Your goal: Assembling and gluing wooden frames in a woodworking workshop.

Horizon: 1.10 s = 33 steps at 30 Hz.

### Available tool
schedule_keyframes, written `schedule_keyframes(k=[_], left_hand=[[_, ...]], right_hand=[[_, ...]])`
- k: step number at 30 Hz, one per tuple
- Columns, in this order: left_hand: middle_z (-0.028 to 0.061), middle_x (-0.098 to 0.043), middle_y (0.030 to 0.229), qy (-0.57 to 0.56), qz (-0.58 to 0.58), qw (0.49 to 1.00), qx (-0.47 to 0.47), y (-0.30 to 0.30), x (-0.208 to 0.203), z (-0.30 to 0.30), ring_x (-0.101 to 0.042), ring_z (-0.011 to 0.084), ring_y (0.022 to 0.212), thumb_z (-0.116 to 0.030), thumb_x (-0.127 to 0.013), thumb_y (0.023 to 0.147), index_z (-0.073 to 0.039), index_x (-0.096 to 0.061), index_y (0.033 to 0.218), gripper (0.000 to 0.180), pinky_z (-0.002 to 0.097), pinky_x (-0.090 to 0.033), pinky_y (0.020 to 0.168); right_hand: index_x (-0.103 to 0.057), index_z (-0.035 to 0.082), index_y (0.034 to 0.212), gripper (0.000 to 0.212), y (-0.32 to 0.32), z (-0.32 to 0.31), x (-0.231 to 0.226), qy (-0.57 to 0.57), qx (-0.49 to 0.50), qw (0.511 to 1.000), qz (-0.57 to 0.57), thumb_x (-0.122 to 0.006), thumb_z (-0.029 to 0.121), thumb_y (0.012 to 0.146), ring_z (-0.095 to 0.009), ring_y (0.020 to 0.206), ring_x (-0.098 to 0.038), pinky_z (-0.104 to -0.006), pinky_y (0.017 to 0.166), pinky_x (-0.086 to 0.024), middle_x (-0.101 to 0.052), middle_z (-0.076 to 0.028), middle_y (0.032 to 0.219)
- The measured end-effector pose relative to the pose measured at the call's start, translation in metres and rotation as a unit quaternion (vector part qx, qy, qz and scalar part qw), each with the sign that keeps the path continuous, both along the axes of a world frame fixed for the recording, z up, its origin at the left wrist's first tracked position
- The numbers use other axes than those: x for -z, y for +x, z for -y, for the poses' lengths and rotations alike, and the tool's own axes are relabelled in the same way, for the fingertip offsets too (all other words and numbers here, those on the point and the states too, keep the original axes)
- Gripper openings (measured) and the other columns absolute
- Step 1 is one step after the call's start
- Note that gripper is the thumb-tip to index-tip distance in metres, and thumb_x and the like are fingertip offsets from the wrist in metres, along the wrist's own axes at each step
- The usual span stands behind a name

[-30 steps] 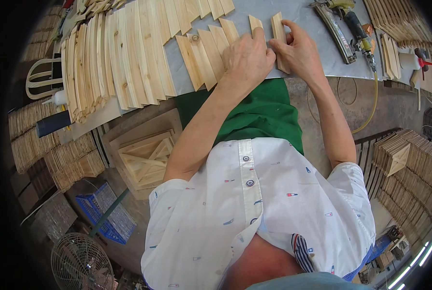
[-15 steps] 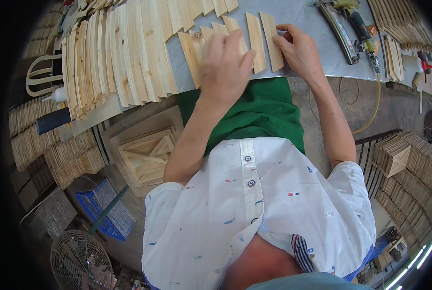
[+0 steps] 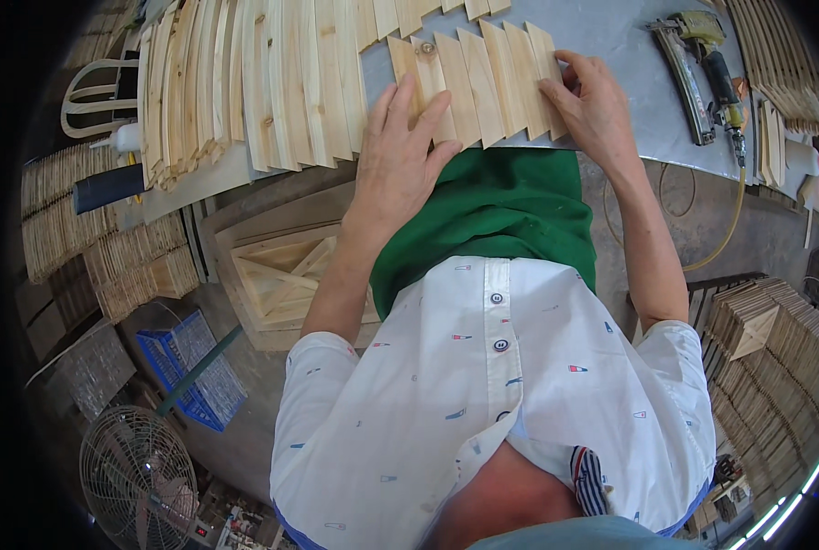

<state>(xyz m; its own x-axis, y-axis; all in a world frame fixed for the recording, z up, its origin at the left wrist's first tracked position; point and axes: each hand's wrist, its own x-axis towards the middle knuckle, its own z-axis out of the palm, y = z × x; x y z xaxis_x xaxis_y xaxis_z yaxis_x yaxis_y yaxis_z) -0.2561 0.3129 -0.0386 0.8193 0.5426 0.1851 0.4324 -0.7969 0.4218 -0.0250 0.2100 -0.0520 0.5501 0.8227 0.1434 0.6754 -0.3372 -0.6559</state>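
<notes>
A short row of angled-end wooden slats lies side by side on the grey metal tabletop, close to its front edge. My left hand rests at the row's left end, fingers spread and fingertips on the leftmost slats. At the other end my right hand has its thumb and bent fingers, apart from each other, against the outer edge of the rightmost slat. Part of the left slats is hidden under my left fingers.
Many longer slats lie packed together on the left. A nail gun with a yellow hose lies on the right. Below the table are a framed wooden panel, a blue crate and a fan. Stacked wooden panels stand at right.
The two separate slats on the right have closed up with the others into one tight row. My left hand has come down to the row's left end. The whole view has shifted slightly.
</notes>
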Motion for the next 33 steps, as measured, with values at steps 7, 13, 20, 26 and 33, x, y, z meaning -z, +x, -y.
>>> schedule_keyframes(k=[7, 13, 20, 26, 33], left_hand=[[0.0194, -0.038, 0.144, 0.021, -0.048, 0.999, 0.004, -0.014, -0.01, -0.002, -0.034, 0.0364, 0.134, -0.023, -0.068, 0.085, -0.01, -0.053, 0.133, 0.051, 0.0439, -0.032, 0.109], [0.0187, -0.038, 0.145, 0.03, -0.059, 0.998, 0.012, -0.021, -0.011, -0.015, -0.033, 0.0363, 0.134, -0.023, -0.069, 0.084, -0.01, -0.053, 0.133, 0.053, 0.0442, -0.03, 0.109], [0.0211, -0.038, 0.143, 0.019, -0.031, 0.999, 0.029, -0.016, -0.016, -0.004, -0.032, 0.0403, 0.133, -0.026, -0.074, 0.078, -0.005, -0.052, 0.13, 0.06, 0.0477, -0.03, 0.108], [0.0181, -0.034, 0.148, -0.044, -0.023, 0.992, 0.114, 0.014, -0.021, 0.013, -0.028, 0.0407, 0.137, -0.026, -0.073, 0.079, -0.007, -0.049, 0.134, 0.063, 0.0485, -0.027, 0.11], [0.0184, -0.037, 0.146, -0.036, -0.011, 0.977, 0.209, 0.061, -0.017, 0.033, -0.031, 0.0421, 0.135, -0.016, -0.075, 0.076, -0.006, -0.052, 0.131, 0.061, 0.0508, -0.028, 0.109]], right_hand=[[-0.061, 0.003, 0.117, 0.037, -0.019, -0.001, -0.003, -0.024, -0.002, 1.0, -0.001, -0.068, 0.018, 0.084, -0.024, 0.078, -0.059, -0.0356, 0.073, -0.05, -0.058, -0.012, 0.09], [-0.06, 0.001, 0.117, 0.037, -0.026, -0.008, 0.0, -0.001, -0.012, 1.0, 0.01, -0.068, 0.017, 0.084, -0.026, 0.079, -0.059, -0.0356, 0.073, -0.05, -0.058, -0.013, 0.09], [-0.06, 0.002, 0.117, 0.037, -0.025, -0.006, 0.001, 0.025, -0.015, 1.0, -0.008, -0.068, 0.015, 0.084, -0.025, 0.079, -0.059, -0.0346, 0.073, -0.05, -0.059, -0.012, 0.091], [-0.059, 0.0, 0.119, 0.036, -0.002, 0.028, -0.012, 0.021, 0.025, 0.997, -0.075, -0.066, 0.013, 0.086, -0.019, 0.081, -0.061, -0.0315, 0.076, -0.051, -0.062, -0.011, 0.097], [-0.062, 0.0, 0.108, 0.031, 0.174, 0.141, -0.038, 0.264, 0.356, 0.891, 0.098, -0.068, 0.018, 0.084, -0.022, 0.075, -0.06, -0.035, 0.07, -0.049, -0.064, -0.012, 0.085]])
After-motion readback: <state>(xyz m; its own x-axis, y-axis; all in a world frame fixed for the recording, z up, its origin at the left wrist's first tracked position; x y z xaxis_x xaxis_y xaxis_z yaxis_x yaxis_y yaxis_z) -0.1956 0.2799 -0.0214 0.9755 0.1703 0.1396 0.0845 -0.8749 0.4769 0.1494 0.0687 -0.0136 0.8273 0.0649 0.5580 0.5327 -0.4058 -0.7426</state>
